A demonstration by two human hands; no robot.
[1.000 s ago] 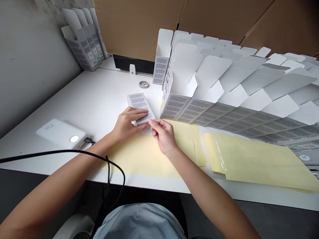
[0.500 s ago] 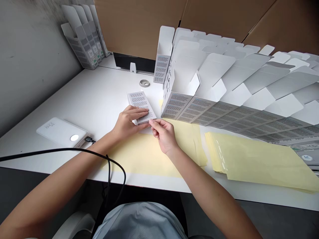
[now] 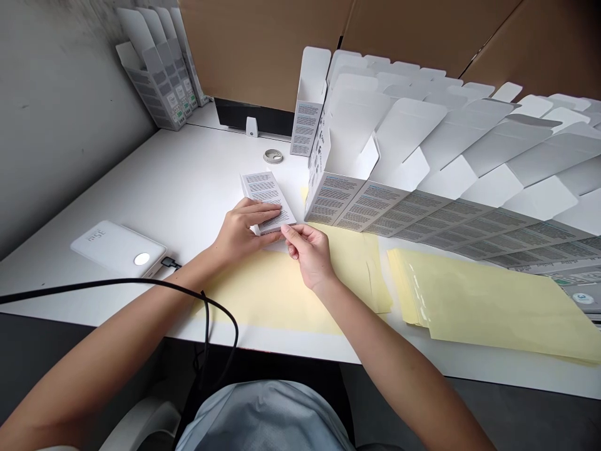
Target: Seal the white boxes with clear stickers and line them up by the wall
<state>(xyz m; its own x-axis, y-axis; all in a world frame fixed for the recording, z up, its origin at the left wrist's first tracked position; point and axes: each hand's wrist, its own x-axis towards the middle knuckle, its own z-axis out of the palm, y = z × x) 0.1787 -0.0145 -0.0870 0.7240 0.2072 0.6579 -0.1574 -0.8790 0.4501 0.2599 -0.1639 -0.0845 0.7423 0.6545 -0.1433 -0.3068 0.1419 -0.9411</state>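
A small white carton (image 3: 263,185) with grey printed text lies on the desk in the middle of the head view. My left hand (image 3: 244,224) is closed round it, fingers across the printed face and thumb along the near edge. At the carton's near right corner, my right hand (image 3: 308,252) pinches with thumb and forefinger; its other fingers are curled in. The pinched edge is mostly covered by the fingertips. Under both hands lies a yellow sheet (image 3: 272,294).
Rows of open-topped cartons (image 3: 345,194) stand on the right. A stack of yellow sheets (image 3: 493,307) lies before them. On the left are a white power bank (image 3: 117,247) and a black cable (image 3: 117,283). A grey ring (image 3: 273,156) lies behind the carton. More cartons (image 3: 159,81) lean at the back left.
Both hands keep the same hold on the carton. The whole view has shifted very slightly; nothing else has visibly moved.
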